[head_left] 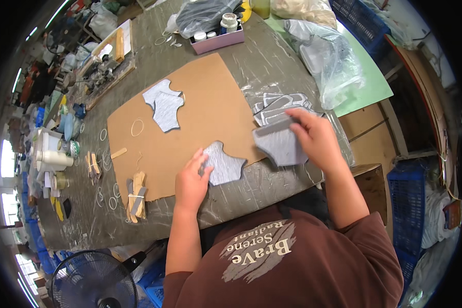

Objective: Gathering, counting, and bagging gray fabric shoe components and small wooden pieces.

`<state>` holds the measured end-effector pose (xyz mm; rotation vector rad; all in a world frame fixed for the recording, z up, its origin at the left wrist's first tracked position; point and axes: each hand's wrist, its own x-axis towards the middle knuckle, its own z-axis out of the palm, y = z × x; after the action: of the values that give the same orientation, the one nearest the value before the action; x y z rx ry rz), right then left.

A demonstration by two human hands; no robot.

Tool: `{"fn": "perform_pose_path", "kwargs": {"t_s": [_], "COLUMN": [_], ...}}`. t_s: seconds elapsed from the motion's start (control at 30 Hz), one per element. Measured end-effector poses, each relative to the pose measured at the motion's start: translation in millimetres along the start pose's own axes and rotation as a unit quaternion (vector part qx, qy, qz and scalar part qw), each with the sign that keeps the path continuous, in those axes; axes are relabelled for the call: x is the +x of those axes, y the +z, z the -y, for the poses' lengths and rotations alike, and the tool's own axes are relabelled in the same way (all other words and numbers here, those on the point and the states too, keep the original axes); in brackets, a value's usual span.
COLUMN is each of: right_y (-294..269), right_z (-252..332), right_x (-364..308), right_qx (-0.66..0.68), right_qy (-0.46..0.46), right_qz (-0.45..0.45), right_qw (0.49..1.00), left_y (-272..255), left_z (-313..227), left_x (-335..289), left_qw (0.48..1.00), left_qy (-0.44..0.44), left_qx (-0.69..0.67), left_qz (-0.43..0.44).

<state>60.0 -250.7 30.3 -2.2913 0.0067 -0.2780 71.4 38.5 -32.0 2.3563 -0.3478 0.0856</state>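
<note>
The left hand point(192, 175) is partly open, fingers loosely bent and thumb apart from them, at the left edge of a notched gray piece point(224, 163). This piece lies flat across the near right part of a brown cardboard sheet point(200, 110); whether the fingers grip it or only rest against it, I cannot tell.

The right hand point(319, 139) is partly closed, with thumb and fingers around the far right corner of a wide gray piece point(281, 148), which has a dark strip along its far edge. It is to the right of the cardboard, and just beyond it is a pile of dark-edged gray pieces point(281, 105).

On the far left part of the cardboard, 2 overlapping gray pieces point(166, 112) lie near a pale rubber band point(137, 128). A bundle of sticks point(136, 199) lies at the cardboard's near left corner, with a smaller bundle point(93, 167) farther left. At the far side of the table point(231, 197) is a pink box point(218, 43) with 1 jar point(229, 23) inside; a clear plastic bag point(327, 64) lies far right.
</note>
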Motion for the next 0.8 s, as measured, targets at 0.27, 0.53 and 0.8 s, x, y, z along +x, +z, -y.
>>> {"fn": "perform_pose_path", "kwargs": {"t_s": [0.27, 0.53, 0.8], "right_y": [0, 71, 80], "right_z": [-13, 60, 60], "right_x": [4, -46, -50], "right_qx": [-0.223, 0.181, 0.203], "right_qy": [-0.006, -0.138, -0.091], "right_qz": [-0.125, 0.183, 0.219], "right_qw": [0.967, 0.956, 0.950], "left_y": [2, 6, 11], "left_z": [-14, -51, -50], "left_x": [-38, -36, -42], "left_qw": [0.991, 0.970, 0.972], "left_qy": [-0.013, 0.106, 0.057], "left_qx": [-0.131, -0.220, -0.226], "left_qz": [0.014, -0.014, -0.005]}}
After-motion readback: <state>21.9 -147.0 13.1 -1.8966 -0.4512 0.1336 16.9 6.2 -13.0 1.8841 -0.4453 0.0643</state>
